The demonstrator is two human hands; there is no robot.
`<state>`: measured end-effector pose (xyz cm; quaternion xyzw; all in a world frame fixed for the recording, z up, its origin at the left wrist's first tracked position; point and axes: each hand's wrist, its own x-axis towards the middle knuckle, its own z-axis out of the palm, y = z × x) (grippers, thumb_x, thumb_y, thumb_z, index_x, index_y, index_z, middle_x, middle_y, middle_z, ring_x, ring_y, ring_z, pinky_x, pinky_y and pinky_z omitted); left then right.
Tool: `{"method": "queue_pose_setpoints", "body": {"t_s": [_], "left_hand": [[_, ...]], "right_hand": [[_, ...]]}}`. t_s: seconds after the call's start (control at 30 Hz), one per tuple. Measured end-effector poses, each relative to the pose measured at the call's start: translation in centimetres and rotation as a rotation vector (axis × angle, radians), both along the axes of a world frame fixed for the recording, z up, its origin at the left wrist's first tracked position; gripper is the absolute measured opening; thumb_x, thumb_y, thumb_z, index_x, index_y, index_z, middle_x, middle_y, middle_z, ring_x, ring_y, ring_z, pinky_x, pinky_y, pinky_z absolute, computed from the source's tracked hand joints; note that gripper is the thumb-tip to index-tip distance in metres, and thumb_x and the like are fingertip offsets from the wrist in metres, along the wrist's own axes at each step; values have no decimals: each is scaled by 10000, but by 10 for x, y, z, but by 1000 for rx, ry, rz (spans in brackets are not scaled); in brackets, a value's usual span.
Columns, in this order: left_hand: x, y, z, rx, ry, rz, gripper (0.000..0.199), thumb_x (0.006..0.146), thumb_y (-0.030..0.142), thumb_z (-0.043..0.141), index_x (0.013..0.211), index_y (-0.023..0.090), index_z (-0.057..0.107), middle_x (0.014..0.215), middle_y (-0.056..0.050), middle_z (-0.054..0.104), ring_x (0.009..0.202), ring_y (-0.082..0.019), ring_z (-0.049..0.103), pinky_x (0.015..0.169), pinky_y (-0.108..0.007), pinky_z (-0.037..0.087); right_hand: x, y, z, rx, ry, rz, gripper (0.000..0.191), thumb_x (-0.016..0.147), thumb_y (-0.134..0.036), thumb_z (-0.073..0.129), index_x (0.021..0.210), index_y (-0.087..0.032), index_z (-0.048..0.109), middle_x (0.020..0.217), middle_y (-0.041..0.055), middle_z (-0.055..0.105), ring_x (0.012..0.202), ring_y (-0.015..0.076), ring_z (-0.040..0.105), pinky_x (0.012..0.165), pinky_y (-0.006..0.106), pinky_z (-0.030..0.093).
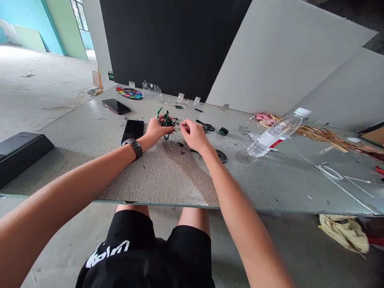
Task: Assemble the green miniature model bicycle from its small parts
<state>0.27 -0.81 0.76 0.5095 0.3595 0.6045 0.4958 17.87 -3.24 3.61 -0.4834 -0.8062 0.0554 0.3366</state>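
Observation:
My left hand (156, 131) is closed around a small green model bicycle frame (167, 119), holding it up over the table. Close to the frame's right side, my right hand (193, 135) is closed in a pinch; what its fingertips hold is too small to name. Several loose model parts lie around the hands. Among them are small spoked wheels (209, 127) behind my right hand and another wheel (222, 156) beside my right wrist. A small dark green part (223, 131) rests farther right. Tiny pieces (183, 152) are scattered just below my hands.
Left of my hands lie two phones, one dark (116, 106) and one near my wrist (133, 130). A paint palette (129, 93) and clear plastic packaging (152, 89) sit at the back. A water bottle (274, 136) stands tilted-looking at right. A black box (24, 154) is far left.

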Motion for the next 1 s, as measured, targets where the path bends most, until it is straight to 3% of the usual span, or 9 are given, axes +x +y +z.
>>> {"method": "queue_pose_setpoints", "body": {"t_s": [0.3,0.57,0.8,1.0], "left_hand": [[-1,-3,4,-69,-139,-168,315,663,12,797,926,130,668,884,-46,714,794,-150,703,820,-353,614],[-2,-1,5,-172,-199,-180,333,683,-23,771,965,127,675,791,-15,716,741,-140,705,790,-329,611],[-3,2,2,-205,-180,-206,360,699,-9,798,1005,142,682,812,-33,740,724,-139,711,732,-297,594],[-2,1,4,-219,-190,-200,316,731,-31,769,982,134,673,791,-25,733,681,-129,698,718,-298,582]], "right_hand": [[5,6,-8,-68,40,32,274,894,-349,716,1118,-191,710,635,-47,526,592,148,449,644,280,352],[3,4,-4,-51,55,46,310,882,-380,758,1130,-194,747,619,-61,452,589,137,404,632,274,347],[4,5,-7,-8,26,49,360,866,-478,764,1091,-198,747,660,-44,516,605,135,422,632,268,329],[0,1,-5,53,32,35,284,871,-418,764,1043,-194,735,649,-51,512,598,130,440,634,258,321]]}}
